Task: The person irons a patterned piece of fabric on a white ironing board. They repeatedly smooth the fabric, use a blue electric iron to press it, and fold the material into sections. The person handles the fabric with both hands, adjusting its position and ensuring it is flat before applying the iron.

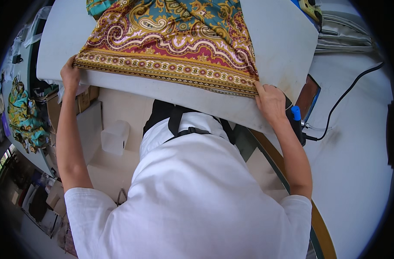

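A patterned fabric [171,48] in teal, gold and dark red, with a medallion border, lies over a pale padded table [281,42]. My left hand [70,73] pinches the left end of its near edge. At the right end of that same edge, my right hand [271,98] grips the corner between thumb and fingers. The border is stretched between both hands along the table's near edge. The rest of the fabric spreads away from me, slightly wrinkled, out of the top of the view.
Right of my right hand are a black tool handle with a blue knob [295,113], a black cable [344,103] and a reddish-brown plate [307,97]. Silvery padding [342,32] lies behind. Bunched patterned fabric [27,119] rests on a side table at left. A translucent bin [114,137] stands below.
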`<state>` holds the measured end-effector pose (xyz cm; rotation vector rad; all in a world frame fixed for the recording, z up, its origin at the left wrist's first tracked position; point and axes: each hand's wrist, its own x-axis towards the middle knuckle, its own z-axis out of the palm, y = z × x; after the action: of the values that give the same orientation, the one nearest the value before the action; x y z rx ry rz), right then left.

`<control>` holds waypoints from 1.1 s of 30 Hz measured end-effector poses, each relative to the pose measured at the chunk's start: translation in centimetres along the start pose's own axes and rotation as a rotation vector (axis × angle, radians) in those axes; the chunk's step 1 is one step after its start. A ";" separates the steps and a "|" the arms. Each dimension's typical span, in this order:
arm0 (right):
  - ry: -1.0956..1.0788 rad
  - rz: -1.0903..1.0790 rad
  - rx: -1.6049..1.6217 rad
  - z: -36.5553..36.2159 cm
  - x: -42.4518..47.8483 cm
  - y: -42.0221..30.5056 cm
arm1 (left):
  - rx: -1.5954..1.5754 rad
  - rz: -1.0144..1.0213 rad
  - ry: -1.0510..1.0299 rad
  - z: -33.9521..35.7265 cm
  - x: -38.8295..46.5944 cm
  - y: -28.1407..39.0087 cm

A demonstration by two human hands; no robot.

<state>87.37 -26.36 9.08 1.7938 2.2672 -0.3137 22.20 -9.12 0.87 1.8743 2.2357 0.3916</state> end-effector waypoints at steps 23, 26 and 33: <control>0.033 0.708 0.972 -3.0 -10.2 5.4 | -0.180 1.082 -0.372 6.8 -18.8 26.2; 0.064 0.735 1.013 -4.0 -11.0 2.4 | -0.079 1.124 -0.235 7.8 -18.5 24.9; 0.063 0.795 1.071 -3.6 -11.6 -0.9 | 0.149 0.850 0.106 5.7 -10.5 16.3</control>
<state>88.90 -36.19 16.17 2.9833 1.1988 -1.4703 41.00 -16.38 0.58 2.8757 1.4251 0.4500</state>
